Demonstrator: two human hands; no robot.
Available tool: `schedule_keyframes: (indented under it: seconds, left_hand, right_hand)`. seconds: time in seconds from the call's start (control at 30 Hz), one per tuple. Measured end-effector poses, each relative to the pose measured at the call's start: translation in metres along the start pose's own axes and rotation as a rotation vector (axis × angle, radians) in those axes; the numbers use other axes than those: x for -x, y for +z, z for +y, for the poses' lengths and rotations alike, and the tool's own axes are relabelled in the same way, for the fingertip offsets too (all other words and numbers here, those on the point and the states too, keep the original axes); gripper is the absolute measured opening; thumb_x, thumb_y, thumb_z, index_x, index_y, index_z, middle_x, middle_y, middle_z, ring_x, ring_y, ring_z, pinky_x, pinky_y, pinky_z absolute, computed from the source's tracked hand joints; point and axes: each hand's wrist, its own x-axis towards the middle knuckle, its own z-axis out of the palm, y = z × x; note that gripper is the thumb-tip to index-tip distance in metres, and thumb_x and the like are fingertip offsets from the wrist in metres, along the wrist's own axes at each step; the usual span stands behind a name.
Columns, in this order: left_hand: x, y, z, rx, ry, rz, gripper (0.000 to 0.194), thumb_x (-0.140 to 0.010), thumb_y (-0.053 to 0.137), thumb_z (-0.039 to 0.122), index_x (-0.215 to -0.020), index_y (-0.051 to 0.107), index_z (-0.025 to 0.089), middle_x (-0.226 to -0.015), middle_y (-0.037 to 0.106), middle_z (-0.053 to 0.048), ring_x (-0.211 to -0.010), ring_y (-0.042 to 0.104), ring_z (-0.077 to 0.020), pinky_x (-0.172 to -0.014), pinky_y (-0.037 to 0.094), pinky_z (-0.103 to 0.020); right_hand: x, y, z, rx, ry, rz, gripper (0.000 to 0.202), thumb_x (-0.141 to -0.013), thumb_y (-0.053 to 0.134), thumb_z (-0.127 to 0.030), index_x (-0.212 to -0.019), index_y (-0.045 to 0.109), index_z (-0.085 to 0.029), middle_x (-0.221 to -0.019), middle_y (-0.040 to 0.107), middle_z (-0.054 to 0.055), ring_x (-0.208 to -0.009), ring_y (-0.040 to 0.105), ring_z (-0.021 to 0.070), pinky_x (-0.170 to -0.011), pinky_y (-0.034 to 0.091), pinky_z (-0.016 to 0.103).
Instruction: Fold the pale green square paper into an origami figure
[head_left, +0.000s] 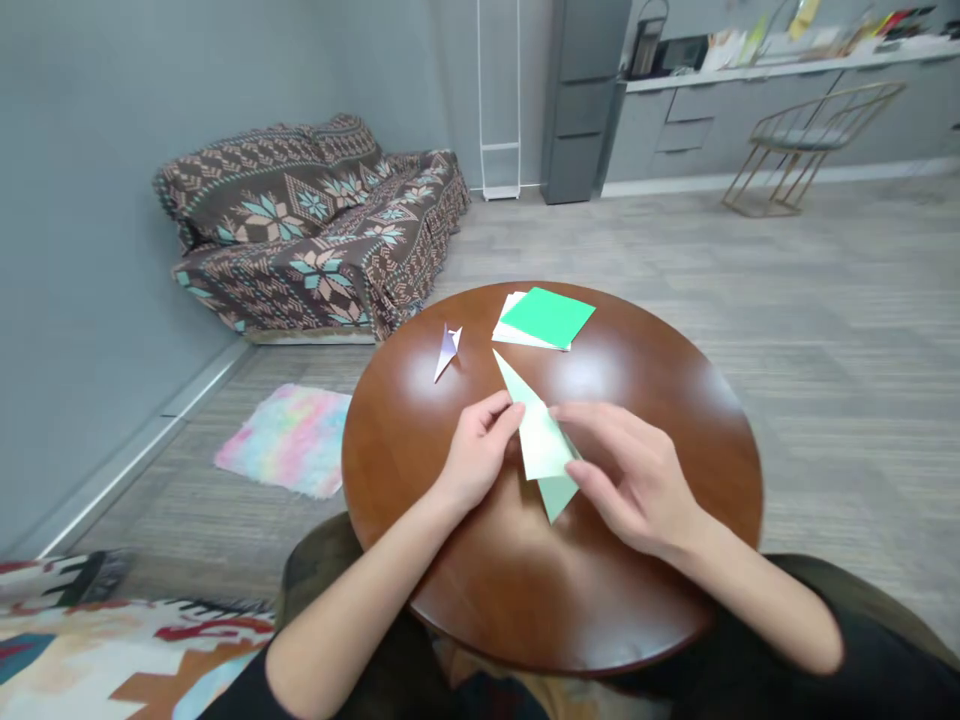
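A pale green folded paper is held above the round brown table, its long point toward the far left. My left hand pinches its left edge between thumb and fingers. At the right edge, my right hand has its thumb and index finger apart, both touching the paper; its other fingers are partly hidden. Beyond the hands lies a green sheet on top of white sheets. A small purple and white folded paper rests at the table's far left.
A patterned sofa stands at the back left, with a fluffy pastel rug on the floor before it. A metal-framed chair is at the back right, near the kitchen counter.
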Motion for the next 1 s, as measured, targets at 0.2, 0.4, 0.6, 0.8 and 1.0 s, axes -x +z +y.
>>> schedule_keyframes:
  seconds: [0.2, 0.4, 0.6, 0.8, 1.0]
  left_hand:
    - [0.003, 0.006, 0.009, -0.09, 0.024, 0.029, 0.025, -0.078, 0.077, 0.039, -0.083, 0.068, 0.016, -0.076, 0.067, -0.001, -0.067, 0.057, -0.0136, -0.065, 0.045, -0.024]
    - [0.004, 0.007, 0.007, -0.043, 0.039, -0.005, 0.026, -0.077, 0.077, 0.039, -0.082, 0.064, 0.017, -0.078, 0.065, -0.001, -0.067, 0.056, -0.0128, -0.065, 0.046, -0.024]
    - [0.007, 0.005, 0.007, -0.04, 0.011, -0.06, 0.025, -0.08, 0.075, 0.037, -0.08, 0.062, 0.016, -0.07, 0.06, 0.001, -0.059, 0.051, -0.0092, -0.057, 0.041, -0.021]
    - [0.006, 0.003, 0.005, -0.02, -0.023, -0.036, 0.027, -0.081, 0.074, 0.037, -0.078, 0.056, 0.018, -0.052, 0.053, 0.006, -0.041, 0.043, -0.0068, -0.042, 0.033, -0.019]
    - [0.006, 0.004, 0.007, 0.026, -0.063, -0.074, 0.028, -0.084, 0.07, 0.043, -0.082, 0.061, 0.016, -0.057, 0.057, 0.003, -0.042, 0.046, -0.0073, -0.038, 0.036, -0.019]
  right_hand:
    - [-0.007, -0.001, 0.009, -0.479, 0.559, -0.058, 0.015, -0.094, 0.06, -0.033, -0.097, 0.068, -0.02, -0.095, 0.073, 0.005, -0.086, 0.068, 0.0201, -0.077, 0.053, 0.031]
    - [-0.01, 0.0, 0.006, -0.681, 0.679, -0.137, 0.017, -0.086, 0.07, -0.034, -0.083, 0.065, -0.018, -0.074, 0.065, 0.0, -0.069, 0.06, 0.0151, -0.064, 0.048, 0.026]
    - [-0.012, -0.004, 0.005, -0.659, 0.656, -0.125, 0.012, -0.088, 0.066, -0.026, -0.079, 0.066, -0.018, -0.073, 0.065, 0.0, -0.068, 0.058, 0.0136, -0.065, 0.046, 0.026]
    - [-0.011, -0.001, 0.007, -0.755, 0.709, -0.21, 0.019, -0.091, 0.063, -0.036, -0.088, 0.066, -0.017, -0.079, 0.066, 0.002, -0.072, 0.058, 0.0155, -0.067, 0.045, 0.027]
    - [-0.011, 0.001, 0.008, -0.78, 0.77, -0.3, 0.024, -0.089, 0.064, -0.038, -0.083, 0.068, -0.015, -0.074, 0.066, 0.002, -0.063, 0.053, 0.0131, -0.059, 0.038, 0.025]
